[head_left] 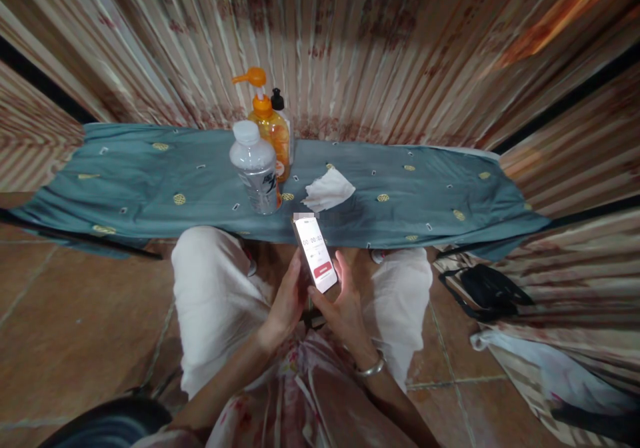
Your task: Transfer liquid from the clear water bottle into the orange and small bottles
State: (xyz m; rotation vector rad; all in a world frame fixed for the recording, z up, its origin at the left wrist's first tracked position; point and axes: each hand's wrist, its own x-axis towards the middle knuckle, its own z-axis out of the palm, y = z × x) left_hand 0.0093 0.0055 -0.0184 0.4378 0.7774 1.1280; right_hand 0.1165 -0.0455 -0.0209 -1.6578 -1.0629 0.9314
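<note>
A smartphone (316, 253) with a lit white screen, a timer readout and a red button is held over my lap, near the table's front edge. My left hand (291, 289) grips its left side. The fingers of my right hand (344, 301) curl round the right side and lower corner, the thumb by the bottom of the screen. Beyond the phone lies a crumpled white tissue (329, 190) on the green tablecloth (210, 175). Left of the tissue stands a clear plastic bottle (254, 168) with a white cap.
Behind the clear bottle are an orange pump bottle (273, 128) and a black-topped bottle (278, 99). Pleated curtains (320, 41) hang behind the table. A black bag (490, 288) is at the right, and a round dark stool seat (110, 425) at lower left.
</note>
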